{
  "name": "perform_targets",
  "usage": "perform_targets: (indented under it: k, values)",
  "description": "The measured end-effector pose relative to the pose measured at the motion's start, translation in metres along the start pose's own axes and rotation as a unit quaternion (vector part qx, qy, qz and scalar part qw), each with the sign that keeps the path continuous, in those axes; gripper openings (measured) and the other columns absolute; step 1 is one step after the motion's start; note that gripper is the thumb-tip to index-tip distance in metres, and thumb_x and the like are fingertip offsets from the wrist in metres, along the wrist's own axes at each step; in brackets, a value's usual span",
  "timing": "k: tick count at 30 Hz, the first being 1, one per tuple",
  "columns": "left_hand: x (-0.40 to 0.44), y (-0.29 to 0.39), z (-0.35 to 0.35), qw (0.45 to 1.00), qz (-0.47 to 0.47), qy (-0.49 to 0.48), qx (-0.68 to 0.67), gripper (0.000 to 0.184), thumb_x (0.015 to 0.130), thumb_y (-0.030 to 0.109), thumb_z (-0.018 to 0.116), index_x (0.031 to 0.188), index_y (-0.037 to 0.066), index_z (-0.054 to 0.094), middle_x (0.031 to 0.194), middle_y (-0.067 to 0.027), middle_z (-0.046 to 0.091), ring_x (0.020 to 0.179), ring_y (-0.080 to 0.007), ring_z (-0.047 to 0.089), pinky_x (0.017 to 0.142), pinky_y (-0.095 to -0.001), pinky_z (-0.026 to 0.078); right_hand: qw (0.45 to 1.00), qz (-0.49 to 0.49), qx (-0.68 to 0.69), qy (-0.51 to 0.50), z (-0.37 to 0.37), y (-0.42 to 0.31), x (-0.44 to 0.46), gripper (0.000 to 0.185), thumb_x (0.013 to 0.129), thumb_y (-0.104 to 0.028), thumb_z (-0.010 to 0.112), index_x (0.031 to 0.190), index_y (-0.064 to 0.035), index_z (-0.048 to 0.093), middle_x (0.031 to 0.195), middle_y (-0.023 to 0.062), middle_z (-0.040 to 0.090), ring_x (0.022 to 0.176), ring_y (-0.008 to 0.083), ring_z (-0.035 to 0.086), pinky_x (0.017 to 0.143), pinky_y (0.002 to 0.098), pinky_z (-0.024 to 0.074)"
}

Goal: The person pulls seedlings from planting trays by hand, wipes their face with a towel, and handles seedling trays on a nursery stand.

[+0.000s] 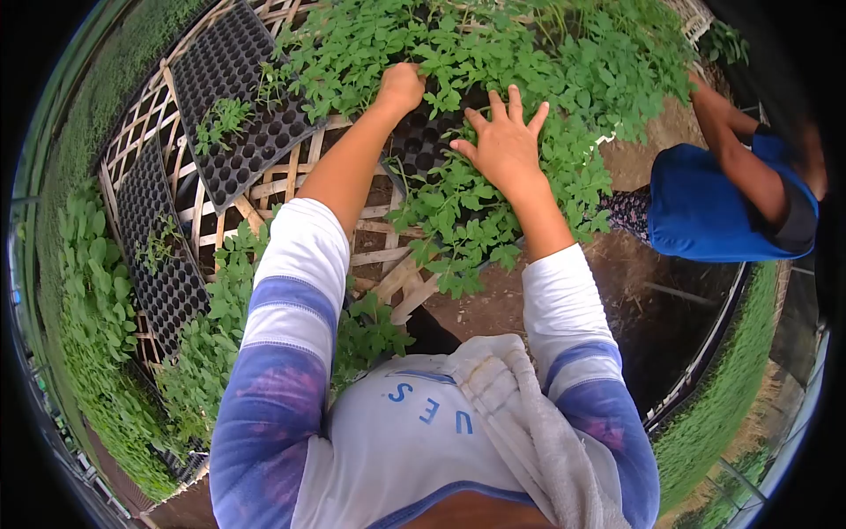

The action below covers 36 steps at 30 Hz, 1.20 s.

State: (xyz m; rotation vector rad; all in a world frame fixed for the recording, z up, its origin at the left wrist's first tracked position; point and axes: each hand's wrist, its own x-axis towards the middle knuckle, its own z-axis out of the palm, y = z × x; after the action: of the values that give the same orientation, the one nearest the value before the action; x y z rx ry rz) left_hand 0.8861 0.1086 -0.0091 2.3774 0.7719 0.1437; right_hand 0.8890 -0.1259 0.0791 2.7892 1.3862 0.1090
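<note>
My left hand (403, 86) is closed among the leaves of green seedlings (352, 57). Its fingertips are turned away, so whatever they grip is hidden. To its right, my right hand (508, 145) lies with fingers spread over leafy seedlings (467, 207), touching their tops. Between and below the hands, dark cells of a black seedling tray (421, 141) show through a gap in the foliage. Leaves cover most of that tray.
Two black cell trays (256, 145) (163, 256) with a few seedlings rest on a woven bamboo slat bench (273, 189) at left. A co-worker in a blue top (705, 207) reaches into plants at right. A towel (502, 379) hangs over my chest.
</note>
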Motion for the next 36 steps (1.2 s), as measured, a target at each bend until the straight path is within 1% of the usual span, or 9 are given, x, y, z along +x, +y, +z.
perform_targets:
  k: [5, 11, 13, 15, 19, 21, 22, 26, 36]
  values:
    - [0.031, 0.007, 0.007, 0.998, -0.034, -0.012, 0.050, 0.048, 0.086, 0.018, 0.072, 0.133, 0.018, 0.065, 0.114, -0.0153, 0.072, 0.103, -0.0319, 0.069, 0.087, -0.0449, 0.057, 1.000, 0.001, 0.008, -0.004, 0.002, 0.003, -0.006, 0.063, 0.087, -0.059, 0.065, 0.137, -0.0202, 0.064, 0.154, 0.0169, 0.042, 0.150, 0.0400, 0.023, 0.114, 0.0762, 0.0090]
    - [0.033, 0.019, -0.004, 0.991, -0.018, -0.042, 0.125, 0.031, 0.087, 0.015, 0.067, 0.118, 0.012, 0.070, 0.116, -0.0194, 0.070, 0.107, -0.0373, 0.067, 0.088, -0.0471, 0.055, 0.997, -0.015, 0.066, 0.044, 0.003, 0.007, -0.009, 0.059, 0.085, -0.052, 0.072, 0.132, -0.0158, 0.067, 0.150, 0.0186, 0.045, 0.149, 0.0397, 0.025, 0.114, 0.0758, 0.0066]
    - [0.039, 0.007, 0.001, 0.990, 0.069, -0.027, 0.120, 0.027, 0.088, 0.014, 0.064, 0.113, 0.009, 0.070, 0.118, -0.0207, 0.068, 0.109, -0.0406, 0.065, 0.089, -0.0485, 0.054, 0.996, -0.013, 0.072, 0.047, 0.004, 0.009, -0.009, 0.059, 0.085, -0.051, 0.072, 0.131, -0.0154, 0.067, 0.150, 0.0188, 0.045, 0.149, 0.0398, 0.025, 0.114, 0.0755, 0.0069]
    - [0.042, 0.007, -0.002, 0.986, 0.068, -0.047, 0.143, 0.028, 0.090, 0.011, 0.063, 0.117, 0.009, 0.068, 0.120, -0.0206, 0.068, 0.109, -0.0425, 0.064, 0.089, -0.0493, 0.054, 0.996, -0.013, 0.077, 0.051, 0.004, 0.009, -0.010, 0.058, 0.085, -0.050, 0.073, 0.131, -0.0151, 0.067, 0.150, 0.0190, 0.044, 0.149, 0.0399, 0.025, 0.114, 0.0752, 0.0072]
    - [0.048, -0.006, -0.004, 0.991, 0.115, -0.014, 0.071, 0.028, 0.096, 0.012, 0.062, 0.124, 0.012, 0.064, 0.116, -0.0185, 0.067, 0.101, -0.0405, 0.066, 0.088, -0.0491, 0.054, 0.995, -0.010, 0.081, 0.049, 0.005, 0.012, -0.012, 0.058, 0.085, -0.050, 0.072, 0.132, -0.0151, 0.067, 0.151, 0.0183, 0.044, 0.148, 0.0397, 0.025, 0.114, 0.0751, 0.0078]
    - [0.048, -0.009, -0.013, 0.988, 0.016, -0.058, -0.139, 0.019, 0.099, 0.014, 0.062, 0.117, 0.011, 0.065, 0.104, -0.0155, 0.066, 0.091, -0.0327, 0.068, 0.083, -0.0455, 0.057, 0.995, -0.012, 0.084, 0.052, 0.005, 0.012, -0.013, 0.058, 0.085, -0.050, 0.072, 0.132, -0.0149, 0.066, 0.151, 0.0181, 0.044, 0.148, 0.0397, 0.026, 0.114, 0.0752, 0.0081]
    - [0.032, 0.004, -0.028, 0.979, 0.005, -0.040, -0.201, 0.013, 0.100, 0.013, 0.061, 0.111, 0.009, 0.065, 0.098, -0.0111, 0.064, 0.085, -0.0226, 0.066, 0.078, -0.0378, 0.060, 0.995, -0.011, 0.083, 0.053, 0.005, 0.011, -0.013, 0.058, 0.086, -0.049, 0.072, 0.132, -0.0148, 0.066, 0.151, 0.0180, 0.044, 0.148, 0.0394, 0.026, 0.114, 0.0751, 0.0084]
    - [0.021, 0.002, -0.069, 0.954, 0.034, -0.055, -0.292, 0.014, 0.101, 0.016, 0.061, 0.108, 0.004, 0.064, 0.098, -0.0069, 0.064, 0.083, -0.0166, 0.064, 0.078, -0.0311, 0.061, 0.993, -0.015, 0.094, 0.069, -0.006, 0.004, -0.020, 0.056, 0.088, -0.048, 0.070, 0.132, -0.0142, 0.066, 0.151, 0.0186, 0.045, 0.148, 0.0396, 0.028, 0.115, 0.0744, 0.0106]
    - [-0.123, 0.033, -0.227, 0.929, 0.057, -0.056, -0.360, 0.016, 0.101, 0.016, 0.060, 0.112, 0.005, 0.061, 0.099, -0.0042, 0.060, 0.091, -0.0141, 0.060, 0.084, -0.0298, 0.058, 0.951, -0.072, 0.222, 0.201, -0.083, -0.057, -0.088, 0.046, 0.090, -0.038, 0.071, 0.125, -0.0096, 0.066, 0.141, 0.0178, 0.051, 0.142, 0.0376, 0.037, 0.117, 0.0646, 0.0231]
